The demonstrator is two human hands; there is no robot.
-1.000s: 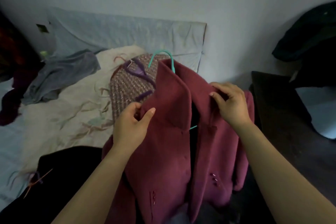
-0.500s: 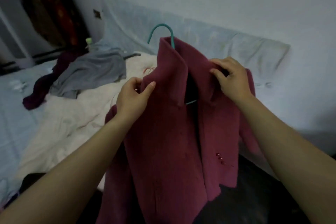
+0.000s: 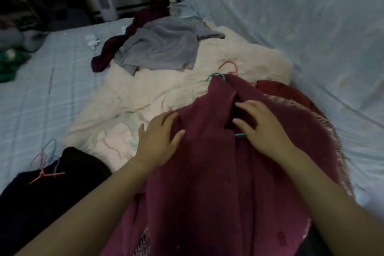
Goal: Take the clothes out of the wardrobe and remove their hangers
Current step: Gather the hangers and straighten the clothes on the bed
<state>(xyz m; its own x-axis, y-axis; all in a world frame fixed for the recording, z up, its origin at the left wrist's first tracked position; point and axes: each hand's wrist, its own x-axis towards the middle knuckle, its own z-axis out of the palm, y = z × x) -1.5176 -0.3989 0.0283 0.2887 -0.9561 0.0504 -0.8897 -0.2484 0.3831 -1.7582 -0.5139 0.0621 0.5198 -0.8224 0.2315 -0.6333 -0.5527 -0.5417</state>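
Observation:
A maroon coat [image 3: 207, 172] lies spread on the bed, on top of a tweed garment [image 3: 324, 122]. A teal hanger [image 3: 216, 75] is inside it; its hook sticks out past the collar and a bit of its bar shows at the coat's opening. My left hand [image 3: 160, 141] rests flat on the coat's left shoulder, fingers apart. My right hand [image 3: 261, 129] lies spread over the right lapel beside the opening, holding nothing.
A cream blanket [image 3: 166, 93] covers the bed's middle, with a grey garment [image 3: 162, 48] and a dark maroon one [image 3: 106, 56] on it. A pink hanger [image 3: 228, 65] lies beyond the collar. Loose hangers [image 3: 46, 164] sit on a black garment [image 3: 52, 193] at left. A bottle [image 3: 173, 5] stands far back.
The coat, held up by its lapels before, now lies flat on the bed. Both hands have let go of the lapels and rest spread on the cloth.

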